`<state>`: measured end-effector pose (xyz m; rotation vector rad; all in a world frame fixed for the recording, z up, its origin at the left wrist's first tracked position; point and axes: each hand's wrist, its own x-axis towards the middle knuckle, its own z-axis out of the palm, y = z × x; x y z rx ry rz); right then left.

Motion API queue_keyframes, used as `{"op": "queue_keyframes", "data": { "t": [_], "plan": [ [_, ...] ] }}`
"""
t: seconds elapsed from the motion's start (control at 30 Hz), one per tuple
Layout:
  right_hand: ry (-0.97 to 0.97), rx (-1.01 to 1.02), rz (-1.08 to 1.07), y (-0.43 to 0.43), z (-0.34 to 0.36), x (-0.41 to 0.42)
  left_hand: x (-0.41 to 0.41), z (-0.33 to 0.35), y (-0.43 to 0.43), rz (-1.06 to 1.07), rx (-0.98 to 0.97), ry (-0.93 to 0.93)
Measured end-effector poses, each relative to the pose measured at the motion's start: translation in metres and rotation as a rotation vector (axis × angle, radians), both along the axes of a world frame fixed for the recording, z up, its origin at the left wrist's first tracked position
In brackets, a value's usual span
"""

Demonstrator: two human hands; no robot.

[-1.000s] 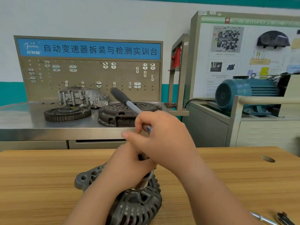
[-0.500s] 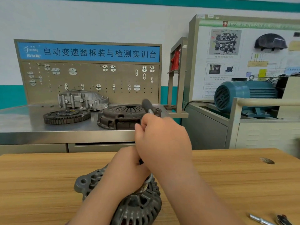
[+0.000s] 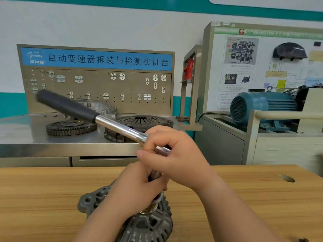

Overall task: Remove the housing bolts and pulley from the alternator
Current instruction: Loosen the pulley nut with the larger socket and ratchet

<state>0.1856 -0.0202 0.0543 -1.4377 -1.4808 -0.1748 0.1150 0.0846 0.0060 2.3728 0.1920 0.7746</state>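
Wooden worktop (image 3: 43,198), grey alternator (image 3: 148,226) on it directly beneath both hands, ratchet (image 3: 111,123) angled up-left, right hand (image 3: 176,159) clenched round its chrome shaft, left hand (image 3: 138,187) wrapped round the socket (image 3: 154,174) just above the pulley (image 3: 152,207)

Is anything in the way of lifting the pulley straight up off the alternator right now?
Yes. The socket stands on top of the pulley. The left hand grips the socket, and the right hand holds the ratchet above it.
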Motion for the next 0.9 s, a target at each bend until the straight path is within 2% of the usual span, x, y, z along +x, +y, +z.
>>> {"op": "queue_keyframes", "data": {
  "t": [0.07,0.17,0.23,0.3,0.37,0.57,0.67,0.77,0.9],
  "plan": [
    [-0.054,0.002,-0.232,0.005,-0.003,-0.008,0.000,-0.001,0.000,0.030,0.012,0.002],
    [-0.234,-0.098,-0.619,0.013,-0.004,-0.022,0.002,-0.002,0.001,0.098,0.019,0.040],
    [-0.257,-0.140,-0.716,0.015,-0.001,-0.022,0.003,-0.002,0.001,0.113,0.021,0.049],
    [-0.227,-0.166,-0.698,0.012,0.000,-0.018,0.004,-0.003,0.002,0.090,0.026,0.033],
    [-0.207,-0.135,-0.590,0.007,0.000,-0.016,0.005,-0.003,0.004,0.042,0.031,0.009],
    [-0.049,-0.083,-0.009,-0.003,0.006,0.001,0.003,-0.002,0.005,-0.034,-0.022,-0.014],
    [0.001,-0.056,0.106,-0.005,0.004,0.005,0.001,-0.002,0.002,-0.015,-0.007,0.005],
    [0.018,-0.002,-0.055,0.001,0.000,0.000,0.003,-0.002,0.001,0.006,-0.033,0.002],
    [-0.161,-0.081,-0.563,0.014,-0.004,-0.019,0.003,-0.002,0.002,0.087,-0.003,0.053]
  ]
}}
